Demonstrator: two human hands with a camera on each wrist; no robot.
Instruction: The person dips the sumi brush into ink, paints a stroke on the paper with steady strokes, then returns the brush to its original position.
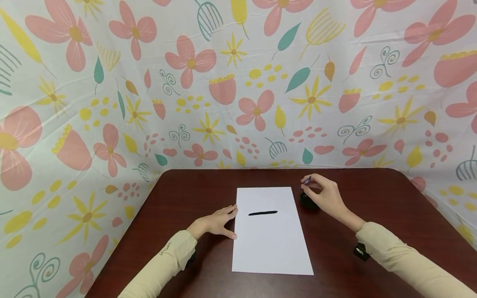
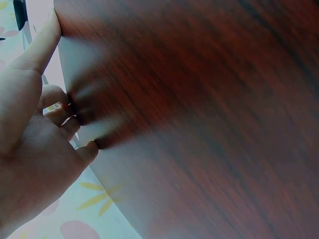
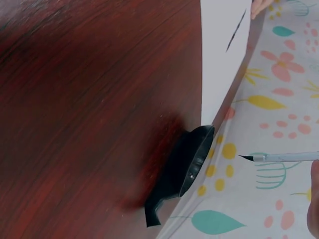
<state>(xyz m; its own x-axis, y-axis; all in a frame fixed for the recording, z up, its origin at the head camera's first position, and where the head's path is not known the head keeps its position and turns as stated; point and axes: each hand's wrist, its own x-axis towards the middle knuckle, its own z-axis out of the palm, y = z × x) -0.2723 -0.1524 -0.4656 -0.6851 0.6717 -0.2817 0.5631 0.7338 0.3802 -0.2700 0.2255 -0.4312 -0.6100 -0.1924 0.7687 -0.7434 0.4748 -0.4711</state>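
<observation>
A sheet of white paper (image 1: 270, 248) lies on the table, with one thick black stroke (image 1: 263, 213) across its upper half. My left hand (image 1: 218, 222) rests at the paper's left edge, fingers and thumb spread, fingertips right at the edge. To the right of the sheet, my right hand (image 1: 326, 198) pinches a slim writing brush (image 3: 284, 157) between thumb and fingers. Its pointed tip is dark and shows above a small black dish (image 3: 182, 159) with a handle-like spout. In the head view the hand partly hides that dish (image 1: 307, 202).
The table (image 1: 193, 186) is dark reddish wood with rounded far corners. Close behind it and on the left hangs a white cloth (image 1: 223, 136) printed with flowers and leaves. A black wrist device (image 1: 360, 251) shows under the right sleeve.
</observation>
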